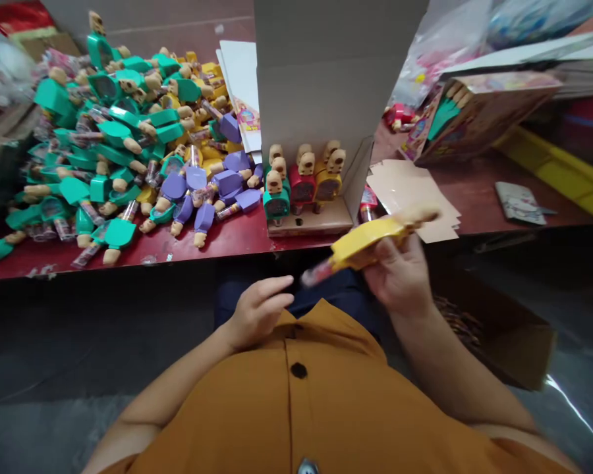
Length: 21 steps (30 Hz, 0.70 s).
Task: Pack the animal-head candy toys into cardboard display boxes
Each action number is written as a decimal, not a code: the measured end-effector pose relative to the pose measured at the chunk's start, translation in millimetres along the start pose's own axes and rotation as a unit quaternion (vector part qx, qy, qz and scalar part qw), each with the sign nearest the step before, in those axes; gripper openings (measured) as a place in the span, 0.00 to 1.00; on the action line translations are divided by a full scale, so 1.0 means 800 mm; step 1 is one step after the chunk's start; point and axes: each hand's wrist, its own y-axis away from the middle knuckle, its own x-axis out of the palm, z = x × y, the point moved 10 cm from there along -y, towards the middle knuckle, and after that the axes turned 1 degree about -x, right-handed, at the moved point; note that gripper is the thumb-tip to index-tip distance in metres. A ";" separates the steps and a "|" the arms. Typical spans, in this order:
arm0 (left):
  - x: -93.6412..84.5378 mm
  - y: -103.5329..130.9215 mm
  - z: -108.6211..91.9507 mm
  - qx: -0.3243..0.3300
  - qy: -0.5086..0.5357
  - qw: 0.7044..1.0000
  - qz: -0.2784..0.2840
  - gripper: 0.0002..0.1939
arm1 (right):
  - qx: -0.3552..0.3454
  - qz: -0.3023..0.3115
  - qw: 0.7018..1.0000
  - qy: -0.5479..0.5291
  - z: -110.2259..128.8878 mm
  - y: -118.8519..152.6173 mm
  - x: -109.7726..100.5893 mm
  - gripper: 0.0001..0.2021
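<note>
- Closest to my view is the wearer's orange-brown shirt (pixel 257 408).
- Above it I see the right hand (pixel 398 276) gripping a yellow toy (pixel 368 240), slanted in front of the table edge, its clear tube end lower left.
- Just beside that end, the left hand (pixel 259 309) is loosely open, fingers a little bent.
- Ahead, a display box (pixel 321 85) with a raised back panel holds upright bear-headed toys: green (pixel 277 204) at left, red (pixel 302 187) mid-box, yellow (pixel 329 185) at right.
- To the right I find a printed box (pixel 508 92) lying tilted, green toys (pixel 445 118) showing at its open end.
- Below, a carton (pixel 518 336) holds thin pieces (pixel 462 319) too blurred for me to identify.
- Left on the red table (pixel 242 234), I see a loose heap of green, purple and yellow toys (pixel 118 141).
</note>
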 end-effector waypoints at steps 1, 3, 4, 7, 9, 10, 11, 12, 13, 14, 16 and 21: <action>-0.006 0.005 0.016 -0.064 -0.008 0.998 -0.015 0.08 | -0.076 -0.025 0.996 0.037 0.017 -0.013 -0.021 0.19; -0.013 0.023 0.044 -0.164 -0.022 0.986 -0.032 0.07 | -0.170 -0.048 0.979 0.106 0.031 -0.040 -0.047 0.19; -0.013 0.032 0.054 -0.199 -0.030 0.979 -0.035 0.06 | -0.184 -0.047 0.972 0.140 0.028 -0.055 -0.051 0.20; -0.007 0.047 0.077 -0.257 -0.046 0.965 -0.031 0.04 | -0.161 -0.027 0.965 0.206 0.001 -0.095 -0.044 0.21; 0.001 0.048 0.085 -0.266 -0.048 0.962 -0.026 0.04 | -0.123 0.007 0.961 0.246 -0.017 -0.110 -0.029 0.21; 0.004 0.047 0.089 -0.266 -0.050 0.962 -0.022 0.04 | -0.101 0.035 0.959 0.263 -0.024 -0.114 -0.021 0.20; 0.008 0.046 0.093 -0.267 -0.052 0.962 -0.018 0.04 | -0.079 0.070 0.954 0.282 -0.030 -0.117 -0.012 0.19; 0.010 0.046 0.098 -0.269 -0.055 0.962 -0.016 0.05 | -0.060 0.105 0.947 0.299 -0.034 -0.118 -0.005 0.19; 0.011 0.045 0.102 -0.270 -0.059 0.961 -0.016 0.05 | -0.047 0.137 0.940 0.310 -0.035 -0.119 0.001 0.20; 0.011 0.044 0.108 -0.274 -0.064 0.959 -0.017 0.05 | -0.042 0.158 0.935 0.315 -0.033 -0.121 0.003 0.20; 0.006 0.031 0.110 -0.258 -0.080 0.962 -0.028 0.06 | -0.043 0.174 0.932 0.317 -0.029 -0.127 0.004 0.20; -0.010 -0.089 0.040 0.045 -0.059 0.991 -0.113 0.08 | -0.081 0.210 0.890 0.397 -0.048 -0.134 0.026 0.16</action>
